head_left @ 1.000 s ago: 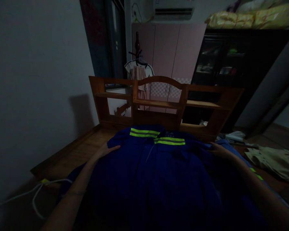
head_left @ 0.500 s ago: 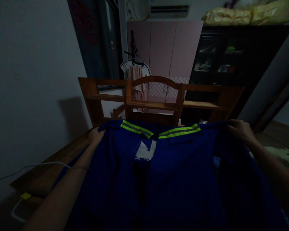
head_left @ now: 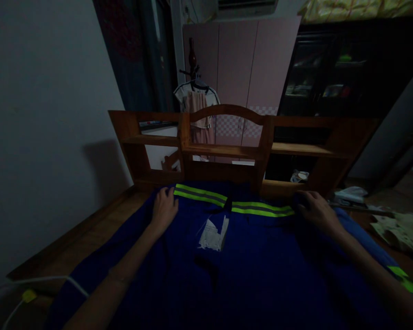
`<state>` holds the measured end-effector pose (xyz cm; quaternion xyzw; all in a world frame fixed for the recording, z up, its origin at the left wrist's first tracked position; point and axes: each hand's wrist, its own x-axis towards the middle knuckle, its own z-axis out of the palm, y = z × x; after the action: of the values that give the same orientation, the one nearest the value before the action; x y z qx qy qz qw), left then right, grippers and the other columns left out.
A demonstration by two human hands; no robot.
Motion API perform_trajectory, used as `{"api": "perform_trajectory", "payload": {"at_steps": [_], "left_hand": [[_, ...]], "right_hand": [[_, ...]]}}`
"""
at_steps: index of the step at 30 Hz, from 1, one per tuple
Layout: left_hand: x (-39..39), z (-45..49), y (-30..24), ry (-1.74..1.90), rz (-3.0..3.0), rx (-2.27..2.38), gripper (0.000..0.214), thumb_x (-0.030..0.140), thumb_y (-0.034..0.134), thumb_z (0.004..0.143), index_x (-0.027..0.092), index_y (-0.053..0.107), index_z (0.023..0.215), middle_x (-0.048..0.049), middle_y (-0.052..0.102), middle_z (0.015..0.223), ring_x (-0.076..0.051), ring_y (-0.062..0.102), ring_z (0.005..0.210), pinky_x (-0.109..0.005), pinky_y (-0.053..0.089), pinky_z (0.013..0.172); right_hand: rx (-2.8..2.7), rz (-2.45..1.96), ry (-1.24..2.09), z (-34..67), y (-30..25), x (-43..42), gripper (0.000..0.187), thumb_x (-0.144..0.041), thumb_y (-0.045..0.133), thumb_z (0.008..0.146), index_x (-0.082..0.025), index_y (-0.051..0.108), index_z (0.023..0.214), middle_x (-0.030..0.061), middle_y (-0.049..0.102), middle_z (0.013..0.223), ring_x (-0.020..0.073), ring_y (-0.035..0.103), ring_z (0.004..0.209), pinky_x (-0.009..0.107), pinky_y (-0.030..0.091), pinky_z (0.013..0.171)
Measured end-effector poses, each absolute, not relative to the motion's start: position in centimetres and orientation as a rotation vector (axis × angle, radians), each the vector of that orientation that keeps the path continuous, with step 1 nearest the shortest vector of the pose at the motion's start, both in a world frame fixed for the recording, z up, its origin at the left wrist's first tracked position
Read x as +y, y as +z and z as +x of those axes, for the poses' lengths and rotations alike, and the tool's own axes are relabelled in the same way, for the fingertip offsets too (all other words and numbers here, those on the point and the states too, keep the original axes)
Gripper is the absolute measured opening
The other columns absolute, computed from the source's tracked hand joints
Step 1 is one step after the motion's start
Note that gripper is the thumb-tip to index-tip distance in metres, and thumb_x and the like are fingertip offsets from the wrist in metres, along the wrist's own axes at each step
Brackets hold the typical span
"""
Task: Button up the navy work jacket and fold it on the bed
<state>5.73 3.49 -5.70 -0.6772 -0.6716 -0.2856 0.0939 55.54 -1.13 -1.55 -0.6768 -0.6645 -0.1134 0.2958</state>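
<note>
A dark blue work jacket (head_left: 258,261) with yellow-green and grey reflective strips lies spread out flat before me, its front facing up. A ragged whitish patch (head_left: 211,236) shows near the middle of its chest. My left hand (head_left: 164,208) rests on the jacket's left shoulder area beside the left strip, fingers apart and bent down on the cloth. On the other side, my right hand (head_left: 316,211) is at the right shoulder by the end of the right strip, its thumb and fingers apart. The cloth under both palms is hidden.
A wooden headboard with shelves (head_left: 223,149) stands just beyond the jacket. A wall (head_left: 48,137) rises on the left, with a white cable (head_left: 48,278) near it. Pale cloth (head_left: 402,231) lies at the right. Behind are a pink wardrobe (head_left: 236,68) and hanging clothes (head_left: 198,103).
The jacket, held up by its shoulders before, now lies lower and flat. Both hands have let go of the shoulder edges and moved inward and down onto the cloth.
</note>
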Motion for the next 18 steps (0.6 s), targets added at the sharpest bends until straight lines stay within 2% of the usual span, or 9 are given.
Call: {"api": "perform_trajectory", "payload": {"at_steps": [2,3,5,6,9,11,13,15,18], "left_hand": [[2.0,9.3,-6.0,-0.826,-2.237,-1.875,0.042,0.039,0.04,0.09,0.018,0.046,0.125,-0.0137,0.035,0.137,-0.029,0.04,0.123,-0.038,0.038,0.099],[1.2,11.0,-6.3,-0.768,-2.379,-1.854,0.042,0.043,0.041,0.089,0.021,0.048,0.124,-0.012,0.035,0.138,-0.029,0.041,0.123,-0.038,0.04,0.097],[-0.5,13.4,-7.5,-0.627,-2.597,-1.842,0.054,0.052,0.05,0.082,0.024,0.046,0.128,-0.0115,0.035,0.139,-0.031,0.04,0.125,-0.039,0.042,0.095],[-1.1,14.1,-8.1,-0.572,-2.656,-1.852,0.062,0.055,0.054,0.078,0.024,0.043,0.131,-0.0126,0.036,0.139,-0.033,0.04,0.125,-0.04,0.042,0.095],[-2.0,14.0,-9.7,-0.552,-2.637,-2.005,0.073,0.053,0.059,0.074,0.018,0.038,0.134,-0.0184,0.043,0.132,-0.034,0.047,0.118,-0.04,0.044,0.089],[-1.8,13.1,-9.9,-0.593,-2.624,-2.153,0.065,0.048,0.059,0.075,0.014,0.042,0.127,-0.0184,0.054,0.118,-0.032,0.056,0.106,-0.039,0.046,0.084],[-2.1,12.4,-8.9,-0.685,-2.685,-2.229,0.054,0.046,0.062,0.074,0.014,0.05,0.116,-0.0144,0.061,0.104,-0.029,0.06,0.097,-0.037,0.047,0.081],[-3.8,12.3,-6.6,-0.913,-2.763,-2.179,0.041,0.045,0.062,0.075,0.018,0.056,0.105,-0.0102,0.063,0.099,-0.027,0.06,0.094,-0.036,0.048,0.081],[-9.2,11.9,-2.0,-1.421,-2.815,-1.983,0.022,0.044,0.048,0.087,0.027,0.061,0.094,-0.0042,0.063,0.099,-0.022,0.06,0.094,-0.033,0.049,0.085]], "right_hand": [[-1.922,-1.563,-0.264,49.2,-2.5,-3.5,0.055,-0.033,0.051,0.086,-0.026,0.037,0.139,0.0074,0.039,0.14,0.0245,0.039,0.127,0.039,0.035,0.106],[-2.035,-1.447,-0.197,46.2,-3.3,-4.7,0.057,-0.035,0.047,0.089,-0.03,0.029,0.143,0.0039,0.033,0.144,0.0229,0.034,0.13,0.039,0.031,0.109],[-2.241,-1.336,-0.063,41.2,-5.3,-6.6,0.061,-0.044,0.048,0.088,-0.034,0.026,0.144,0.0012,0.025,0.149,0.0246,0.028,0.134,0.043,0.029,0.11],[-2.324,-1.323,0.014,39.7,-6.5,-7.2,0.063,-0.048,0.048,0.088,-0.033,0.025,0.145,0.0023,0.022,0.15,0.0259,0.026,0.135,0.044,0.028,0.111],[-2.387,-1.389,0.222,38.3,-10.1,-7.2,0.071,-0.056,0.047,0.086,-0.025,0.026,0.146,0.0097,0.025,0.148,0.0299,0.026,0.135,0.048,0.028,0.109],[-2.355,-1.411,0.314,39.0,-11.5,-6.4,0.079,-0.059,0.049,0.084,-0.02,0.022,0.147,0.0126,0.027,0.147,0.0296,0.027,0.135,0.047,0.029,0.109],[-2.331,-1.398,0.359,39.7,-11.9,-5.7,0.084,-0.061,0.052,0.082,-0.02,0.018,0.148,0.0131,0.027,0.146,0.0282,0.028,0.134,0.044,0.031,0.109],[-2.306,-1.386,0.35,39.8,-11.8,-5.4,0.08,-0.059,0.052,0.083,-0.022,0.023,0.146,0.012,0.031,0.144,0.027,0.031,0.133,0.043,0.032,0.109],[-2.248,-1.372,0.301,39.3,-11.5,-5.7,0.058,-0.052,0.049,0.088,-0.026,0.037,0.138,0.0091,0.039,0.139,0.0252,0.037,0.128,0.042,0.034,0.107]]}}
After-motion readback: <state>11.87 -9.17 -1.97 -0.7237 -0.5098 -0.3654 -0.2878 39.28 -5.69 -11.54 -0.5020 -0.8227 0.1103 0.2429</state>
